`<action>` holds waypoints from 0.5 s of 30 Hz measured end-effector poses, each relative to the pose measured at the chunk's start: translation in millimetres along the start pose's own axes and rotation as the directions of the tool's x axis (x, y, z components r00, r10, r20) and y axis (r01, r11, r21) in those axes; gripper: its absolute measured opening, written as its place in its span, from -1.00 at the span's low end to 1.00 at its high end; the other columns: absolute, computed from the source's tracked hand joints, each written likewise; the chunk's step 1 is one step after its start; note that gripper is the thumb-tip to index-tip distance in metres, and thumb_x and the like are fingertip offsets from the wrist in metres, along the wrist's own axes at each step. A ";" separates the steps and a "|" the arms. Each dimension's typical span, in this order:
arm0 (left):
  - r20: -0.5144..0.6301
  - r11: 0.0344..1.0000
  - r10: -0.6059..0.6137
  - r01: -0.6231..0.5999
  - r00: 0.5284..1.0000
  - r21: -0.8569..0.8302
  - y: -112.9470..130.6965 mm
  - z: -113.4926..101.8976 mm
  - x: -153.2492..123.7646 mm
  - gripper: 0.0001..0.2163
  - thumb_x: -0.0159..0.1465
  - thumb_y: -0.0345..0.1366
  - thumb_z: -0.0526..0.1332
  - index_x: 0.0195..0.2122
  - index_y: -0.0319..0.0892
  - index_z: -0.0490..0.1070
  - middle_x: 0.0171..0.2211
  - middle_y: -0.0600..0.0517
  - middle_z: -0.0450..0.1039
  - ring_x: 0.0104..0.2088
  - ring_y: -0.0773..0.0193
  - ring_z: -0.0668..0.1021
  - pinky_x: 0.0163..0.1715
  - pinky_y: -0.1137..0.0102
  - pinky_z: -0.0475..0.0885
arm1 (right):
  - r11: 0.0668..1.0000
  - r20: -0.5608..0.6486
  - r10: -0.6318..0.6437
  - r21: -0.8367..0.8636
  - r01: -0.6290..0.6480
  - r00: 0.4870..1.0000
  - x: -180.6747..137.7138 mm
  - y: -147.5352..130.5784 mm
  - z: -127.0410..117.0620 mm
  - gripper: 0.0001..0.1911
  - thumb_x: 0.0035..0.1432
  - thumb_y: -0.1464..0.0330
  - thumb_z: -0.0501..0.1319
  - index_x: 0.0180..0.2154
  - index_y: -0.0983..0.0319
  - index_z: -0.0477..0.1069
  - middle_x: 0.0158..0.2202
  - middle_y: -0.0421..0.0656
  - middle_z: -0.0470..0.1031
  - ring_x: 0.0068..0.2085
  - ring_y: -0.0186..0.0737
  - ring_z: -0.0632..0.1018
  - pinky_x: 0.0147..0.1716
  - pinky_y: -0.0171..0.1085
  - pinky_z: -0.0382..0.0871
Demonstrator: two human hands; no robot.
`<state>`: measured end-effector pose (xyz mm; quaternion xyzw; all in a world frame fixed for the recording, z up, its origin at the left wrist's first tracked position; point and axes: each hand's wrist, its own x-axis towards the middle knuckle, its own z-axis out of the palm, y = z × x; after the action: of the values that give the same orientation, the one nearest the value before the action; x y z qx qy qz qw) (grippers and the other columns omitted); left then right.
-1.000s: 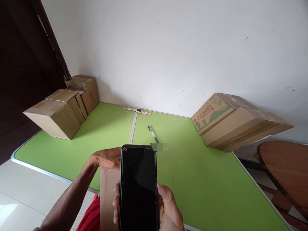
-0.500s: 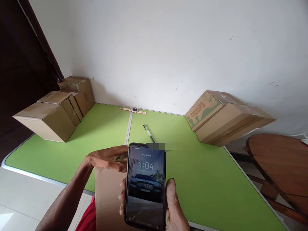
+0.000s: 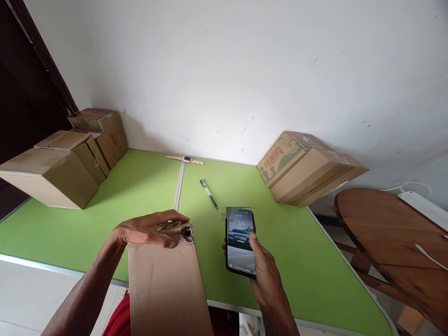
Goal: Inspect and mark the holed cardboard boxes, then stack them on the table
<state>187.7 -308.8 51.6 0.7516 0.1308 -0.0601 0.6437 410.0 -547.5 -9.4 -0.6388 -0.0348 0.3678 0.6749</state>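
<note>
2 hands are working over the green bench: the left hand is lying curled over the far end of a brown box at the near edge, and the right hand is clamping a phone with a lit screen just right of the box, above the bench. Beyond them a pen and a watch are lying on the bench, with cardboard boxes stacked at the far left and far right.

The cardboard box runs off the bottom edge.
</note>
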 end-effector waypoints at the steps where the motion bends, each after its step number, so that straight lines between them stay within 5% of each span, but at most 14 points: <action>1: 0.002 1.000 0.000 0.000 1.000 0.021 -0.5 -0.6 0.4 -0.39 0.26 -0.17 0.40 0.34 -0.07 0.40 0.09 -0.12 0.48 -0.09 0.15 0.53 -0.13 0.27 0.52 | 0.996 -0.031 -0.024 -0.083 0.021 0.999 12.2 7.9 -6.2 -0.21 -0.17 -0.29 0.50 -0.22 0.28 0.65 -0.33 0.01 0.74 -0.28 0.09 0.72 -0.27 -0.10 0.58; 9: 0.000 0.998 -0.005 0.005 1.000 0.068 -3.3 -6.7 3.2 -0.42 0.32 -0.13 0.37 0.37 -0.06 0.40 0.16 -0.12 0.51 0.03 0.05 0.56 -0.03 0.25 0.54 | 0.886 -0.094 -0.125 -0.459 0.068 0.988 44.1 37.5 -31.1 -0.34 -0.10 -0.25 0.28 -0.30 0.21 0.52 -0.41 -0.12 0.60 -0.37 -0.03 0.55 -0.33 -0.13 0.42; 15: -0.032 0.995 -0.018 0.022 0.999 0.099 2.4 -5.3 1.5 -0.45 0.35 -0.08 0.37 0.35 -0.03 0.44 0.25 -0.10 0.51 0.20 -0.08 0.55 0.10 0.21 0.50 | 0.612 -0.082 -0.205 -0.788 0.062 0.975 41.1 27.2 -31.0 -0.23 -0.08 -0.28 0.07 -0.22 0.25 0.52 -0.25 0.22 0.64 -0.14 0.38 0.59 -0.07 0.10 0.36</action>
<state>189.4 -303.7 54.3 0.7822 0.1453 -0.0611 0.6028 443.7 -553.5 -56.7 -0.8916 -0.1831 0.2108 0.3565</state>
